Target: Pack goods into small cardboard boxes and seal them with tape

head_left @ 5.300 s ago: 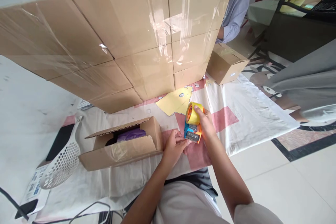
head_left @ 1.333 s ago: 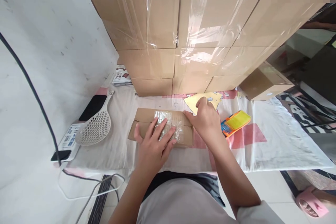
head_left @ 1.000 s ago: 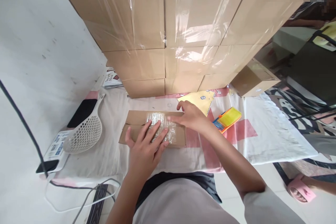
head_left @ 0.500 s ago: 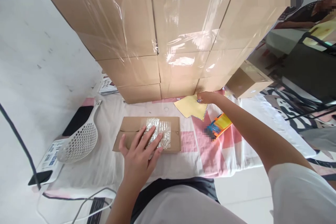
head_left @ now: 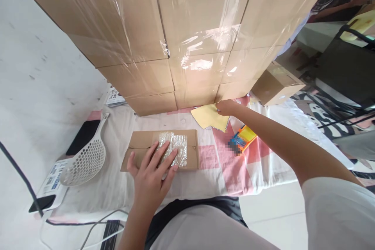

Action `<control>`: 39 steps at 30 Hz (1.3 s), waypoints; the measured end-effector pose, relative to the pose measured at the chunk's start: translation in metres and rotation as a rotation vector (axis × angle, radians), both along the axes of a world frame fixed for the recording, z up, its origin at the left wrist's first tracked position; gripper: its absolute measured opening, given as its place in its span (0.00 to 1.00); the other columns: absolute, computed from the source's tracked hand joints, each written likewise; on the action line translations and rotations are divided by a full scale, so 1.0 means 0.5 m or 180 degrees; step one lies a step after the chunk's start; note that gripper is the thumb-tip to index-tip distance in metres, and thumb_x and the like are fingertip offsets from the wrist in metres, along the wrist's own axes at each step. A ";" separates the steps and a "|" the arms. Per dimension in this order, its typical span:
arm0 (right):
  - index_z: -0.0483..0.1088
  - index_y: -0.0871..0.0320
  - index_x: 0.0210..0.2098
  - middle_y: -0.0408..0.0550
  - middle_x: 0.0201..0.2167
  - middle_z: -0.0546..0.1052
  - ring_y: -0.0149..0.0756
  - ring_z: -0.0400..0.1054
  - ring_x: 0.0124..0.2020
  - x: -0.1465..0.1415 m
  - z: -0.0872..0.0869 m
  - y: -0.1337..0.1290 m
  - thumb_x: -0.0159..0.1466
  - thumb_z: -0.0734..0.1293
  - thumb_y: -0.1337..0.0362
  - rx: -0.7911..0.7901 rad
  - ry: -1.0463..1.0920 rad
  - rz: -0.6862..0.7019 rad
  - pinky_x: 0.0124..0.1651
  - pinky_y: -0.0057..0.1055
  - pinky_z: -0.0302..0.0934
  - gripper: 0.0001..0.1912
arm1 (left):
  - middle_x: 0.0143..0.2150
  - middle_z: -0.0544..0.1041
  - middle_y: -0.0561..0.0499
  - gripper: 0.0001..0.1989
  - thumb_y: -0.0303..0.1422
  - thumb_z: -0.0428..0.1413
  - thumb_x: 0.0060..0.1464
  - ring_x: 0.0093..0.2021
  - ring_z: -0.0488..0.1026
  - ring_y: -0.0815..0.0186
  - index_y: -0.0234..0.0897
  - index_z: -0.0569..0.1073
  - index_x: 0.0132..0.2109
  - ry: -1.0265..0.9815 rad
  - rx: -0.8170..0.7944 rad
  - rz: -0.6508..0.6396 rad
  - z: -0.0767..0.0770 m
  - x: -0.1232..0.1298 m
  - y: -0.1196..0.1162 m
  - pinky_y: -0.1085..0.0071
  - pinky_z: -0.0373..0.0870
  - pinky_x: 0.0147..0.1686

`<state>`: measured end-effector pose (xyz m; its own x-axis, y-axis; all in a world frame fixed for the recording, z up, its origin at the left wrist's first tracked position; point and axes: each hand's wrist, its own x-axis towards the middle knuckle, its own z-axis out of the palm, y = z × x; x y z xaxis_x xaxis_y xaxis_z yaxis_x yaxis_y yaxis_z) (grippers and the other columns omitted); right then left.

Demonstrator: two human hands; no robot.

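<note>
My left hand (head_left: 154,175) lies flat with fingers spread on a flat cardboard box (head_left: 143,139). Clear plastic tape (head_left: 181,150) shows on its top, partly under my fingers. Farther off, my right hand (head_left: 226,108) has its fingers bent together at the edge of a pale yellow sheet of paper (head_left: 207,116). What those fingertips pinch, if anything, is hidden. Nearer me than that hand is an orange and yellow cutter-like tool (head_left: 245,136), partly blurred out.
Tall taped cardboard boxes (head_left: 202,19) stand along the table's back. Left are a white perforated scoop (head_left: 86,160), a black flat object (head_left: 83,136) and a dark phone-like object (head_left: 43,203). A smaller box (head_left: 277,86) sits right. Cables hang at the left; a person sits beyond.
The view has shifted slightly. My left hand stays flat on the box. My right hand has turned a little at the yellow sheet, and a small pale spot by its fingertips no longer shows.
</note>
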<state>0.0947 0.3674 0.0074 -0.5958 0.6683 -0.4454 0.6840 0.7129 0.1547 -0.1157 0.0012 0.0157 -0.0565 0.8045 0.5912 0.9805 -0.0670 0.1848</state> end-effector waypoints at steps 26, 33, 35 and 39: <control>0.69 0.57 0.37 0.51 0.33 0.76 0.39 0.69 0.34 0.048 0.097 -0.155 0.72 0.56 0.58 -0.0011 0.2403 -0.0391 0.37 0.32 0.59 0.14 | 0.61 0.77 0.51 0.17 0.35 0.57 0.63 0.62 0.72 0.54 0.51 0.77 0.57 -0.0001 -0.0061 0.0039 0.001 0.001 0.001 0.49 0.33 0.70; 0.72 0.53 0.30 0.45 0.28 0.76 0.37 0.70 0.30 0.012 -0.019 -0.435 0.69 0.64 0.57 -0.0634 0.4469 -0.1575 0.35 0.33 0.63 0.13 | 0.60 0.77 0.49 0.15 0.34 0.56 0.64 0.62 0.72 0.52 0.50 0.77 0.56 0.0079 -0.0093 0.0107 0.005 0.004 0.006 0.47 0.35 0.70; 0.74 0.53 0.33 0.45 0.30 0.79 0.39 0.74 0.32 -0.010 -0.064 -0.485 0.68 0.65 0.57 -0.0984 0.4778 -0.2105 0.37 0.34 0.66 0.10 | 0.61 0.77 0.49 0.16 0.34 0.56 0.64 0.63 0.71 0.52 0.49 0.77 0.56 0.0080 -0.0137 0.0112 0.006 0.004 0.005 0.46 0.35 0.70; 0.75 0.53 0.40 0.48 0.37 0.81 0.41 0.77 0.38 -0.041 -0.113 -0.535 0.67 0.66 0.55 -0.1436 0.5255 -0.2673 0.40 0.36 0.72 0.09 | 0.62 0.76 0.49 0.17 0.33 0.56 0.64 0.63 0.70 0.52 0.50 0.76 0.58 0.0065 -0.0159 0.0084 0.004 0.005 0.004 0.46 0.35 0.70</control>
<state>0.0744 0.0997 -0.0492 -0.1782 0.9826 -0.0519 0.0759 -0.0388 -0.9964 -0.1131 0.0032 0.0178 -0.0663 0.8315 0.5516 0.9854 -0.0324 0.1674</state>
